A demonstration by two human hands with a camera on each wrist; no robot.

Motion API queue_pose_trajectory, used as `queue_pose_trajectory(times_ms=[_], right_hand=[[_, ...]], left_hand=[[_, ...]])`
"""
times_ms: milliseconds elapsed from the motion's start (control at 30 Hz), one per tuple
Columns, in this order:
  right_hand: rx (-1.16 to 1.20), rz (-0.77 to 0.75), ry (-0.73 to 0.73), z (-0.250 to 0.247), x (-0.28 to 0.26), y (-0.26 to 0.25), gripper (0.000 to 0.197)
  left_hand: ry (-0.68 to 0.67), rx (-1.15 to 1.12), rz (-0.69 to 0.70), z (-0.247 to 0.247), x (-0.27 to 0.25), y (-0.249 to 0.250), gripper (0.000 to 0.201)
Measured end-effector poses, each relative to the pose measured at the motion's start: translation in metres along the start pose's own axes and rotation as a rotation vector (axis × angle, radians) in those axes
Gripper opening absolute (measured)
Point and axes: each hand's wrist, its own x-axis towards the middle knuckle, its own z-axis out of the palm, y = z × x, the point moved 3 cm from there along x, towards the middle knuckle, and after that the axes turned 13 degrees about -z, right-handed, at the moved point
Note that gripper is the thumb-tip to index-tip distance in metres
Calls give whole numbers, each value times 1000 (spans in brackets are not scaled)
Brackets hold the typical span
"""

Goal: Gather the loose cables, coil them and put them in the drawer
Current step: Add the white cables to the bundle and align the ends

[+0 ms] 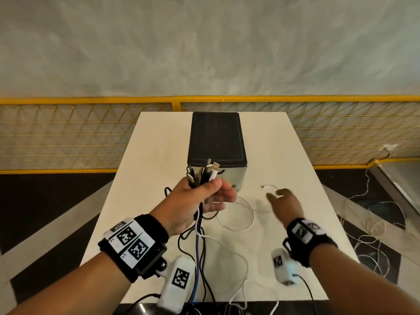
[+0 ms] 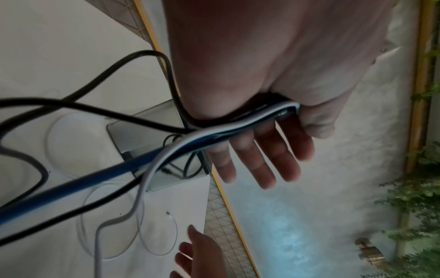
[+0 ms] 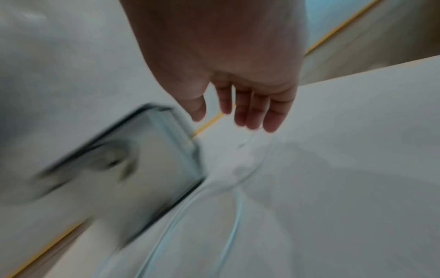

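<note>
- A white table (image 1: 284,142) was seen in front of a yellow wire fence (image 1: 68,137) and a grey wall (image 1: 204,42); dark floor was seen on both sides of the table.
- A small drawer box (image 1: 217,137) with a black top was set in the middle of the table; in the left wrist view its see-through drawer front (image 2: 147,129) was seen with a dark cable lying inside; whether the drawer was pushed in all the way could not be told.
- A bunch of cables (image 1: 201,176) was held up by the left hand (image 1: 200,198) just in front of the box; the plug ends were pointed up above the fist; the cables were pinched under the thumb while the other fingers (image 2: 269,156) were stretched out; black, blue and white cords were hung down from the hand and trailed over the near edge of the table.
- A thin white cable (image 1: 236,214) was left lying in loose loops on the table, just right of the box; its small plug (image 1: 263,186) was pointed away to the left.
- The right hand (image 1: 285,202) was held low over that thin cable with its fingers (image 3: 252,111) straight and loose; nothing was held in it; whether the cable was touched could not be told, as the hand was blurred.
- More thin white cords (image 1: 372,223) were seen on the floor to the right.
</note>
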Motion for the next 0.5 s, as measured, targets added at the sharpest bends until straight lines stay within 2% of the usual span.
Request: queue_pose_trajectory(times_ms=[67, 133, 367, 400, 433, 500], right_hand=[[60, 222, 40, -5, 36, 23, 59], [78, 360, 24, -1, 52, 41, 62], [64, 352, -66, 27, 71, 46, 35], [174, 335, -55, 28, 71, 41, 32], [385, 307, -8, 28, 67, 32, 27], [769, 259, 145, 19, 49, -1, 15]], left_hand=[[-9, -32, -24, 2, 4, -3, 20], [4, -78, -61, 3, 4, -7, 20], [124, -218, -207, -14, 20, -14, 25], [144, -235, -219, -15, 24, -15, 27], [161, -251, -232, -15, 29, -16, 28], [188, -273, -254, -14, 40, -15, 29]])
